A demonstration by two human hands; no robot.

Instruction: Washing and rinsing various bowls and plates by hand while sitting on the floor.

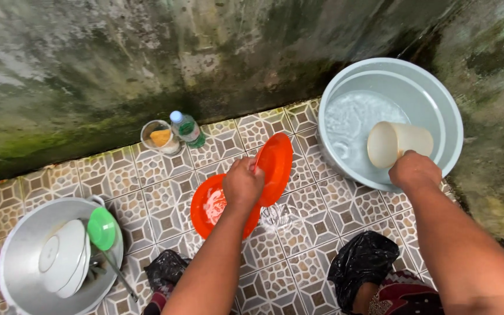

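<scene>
1. Black plastic bags (361, 261) cover both my feet, nearest the lens; glossy, crinkled film, standing on the wet patterned floor tiles (147, 175).
2. L hand (243, 184): grip closed on the rim of an orange plate (275, 166), held tilted on edge, just above a second orange plate (208, 207) lying flat on the floor w/ suds or water on it. Both look like smooth, thin plastic.
3. R hand (413, 170): grip closed on a cream plastic scoop cup (395, 143), mouth turned left, held inside the pale blue basin (438, 99), just over the water. Basin round, smooth, approx. half full.
4. Progress, as I judge it: white bowls and a green lid (101, 228) are stacked in the metal basin (18, 256) at left, so that part looks washed; the two orange plates are not yet there, so rinsing them is left.
5. By the wall: clear jar w/ a yellow sponge (160, 137), beside it a small green bottle (186, 129). Wall rough, stained, mossy.
</scene>
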